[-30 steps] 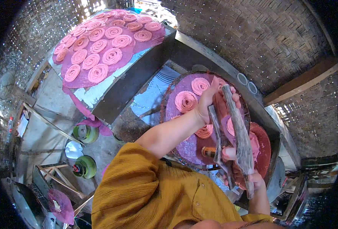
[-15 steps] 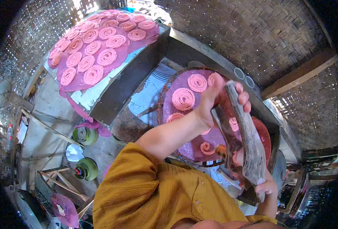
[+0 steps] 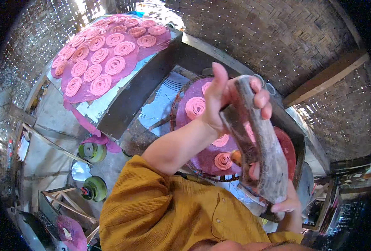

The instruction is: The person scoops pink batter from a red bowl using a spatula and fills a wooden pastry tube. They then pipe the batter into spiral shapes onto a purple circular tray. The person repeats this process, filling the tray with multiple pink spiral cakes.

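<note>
A worn wooden hand press [image 3: 271, 154] with two thick bars is held tilted over a round tray covered with purple mesh [image 3: 184, 95]. My left hand [image 3: 235, 98] grips its upper end, thumb raised and fingers wrapped over the bar. Around the lower end my right hand [image 3: 288, 205] is closed, partly hidden by the wood. An orange-brown nozzle [image 3: 236, 157] sticks out of the press's side, right beside a small pink dough coil [image 3: 224, 160] on the mesh. Larger pink coils, such as one dough spiral [image 3: 195, 108], lie further up the tray, some behind my arm.
A table [image 3: 131, 104] at the far left bears purple mesh with many pink spirals. A red basin [image 3: 288, 146] is at the tray's right. Green gas cylinders [image 3: 94, 188] stand on the floor at left. Woven bamboo walls [image 3: 273, 37] enclose the place.
Both hands and the press have shifted slightly left. The small pink coil by the nozzle has grown from an open curl into a fuller round spiral.
</note>
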The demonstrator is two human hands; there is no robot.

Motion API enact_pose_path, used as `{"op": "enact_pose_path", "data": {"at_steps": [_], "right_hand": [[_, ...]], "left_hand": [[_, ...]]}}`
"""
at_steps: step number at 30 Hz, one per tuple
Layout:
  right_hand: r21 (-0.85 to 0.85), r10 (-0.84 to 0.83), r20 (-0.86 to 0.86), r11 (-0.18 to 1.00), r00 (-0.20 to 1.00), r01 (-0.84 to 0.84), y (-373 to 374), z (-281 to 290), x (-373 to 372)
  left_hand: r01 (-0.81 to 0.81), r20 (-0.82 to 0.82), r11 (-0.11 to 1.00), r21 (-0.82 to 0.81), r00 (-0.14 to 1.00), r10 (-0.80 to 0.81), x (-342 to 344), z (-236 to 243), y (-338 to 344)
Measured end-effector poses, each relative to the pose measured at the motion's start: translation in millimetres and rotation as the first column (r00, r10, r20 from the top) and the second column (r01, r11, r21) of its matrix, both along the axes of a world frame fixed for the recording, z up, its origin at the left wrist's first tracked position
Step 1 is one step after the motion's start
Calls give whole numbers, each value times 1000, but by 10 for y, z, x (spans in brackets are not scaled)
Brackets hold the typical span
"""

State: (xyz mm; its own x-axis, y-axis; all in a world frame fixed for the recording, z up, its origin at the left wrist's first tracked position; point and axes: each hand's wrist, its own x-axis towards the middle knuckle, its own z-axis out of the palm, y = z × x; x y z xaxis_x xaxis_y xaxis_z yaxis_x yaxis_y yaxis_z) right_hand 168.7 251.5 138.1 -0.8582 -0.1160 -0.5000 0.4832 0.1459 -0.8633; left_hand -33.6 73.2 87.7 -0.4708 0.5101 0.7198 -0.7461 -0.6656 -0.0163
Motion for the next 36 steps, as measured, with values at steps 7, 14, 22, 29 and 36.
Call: {"op": "enact_pose_path", "data": {"at_steps": [7, 14, 22, 29, 36], "right_hand": [[-55, 66, 46, 996, 997, -64, 95, 85, 243], [247, 156, -209, 964, 965, -102, 187, 89, 85], [58, 163, -161, 986, 973, -156, 211, -154, 231], [154, 108, -141, 984, 984, -86, 365, -211, 491], [105, 3, -166, 994, 986, 15, 451, -306, 618]], "left_hand": [[-6, -26, 1000, -6, 1000, 6, 259, -214, 190], [-30, -119, 995, 94, 992, 41, 58, 108, 79], [-78, -83, 997, -12, 994, 77, 244, 16, -59], [24, 7, 995, -98, 1000, -23, 370, -132, 207], [105, -4, 664, -741, 987, -161, 291, -464, 399]]}}
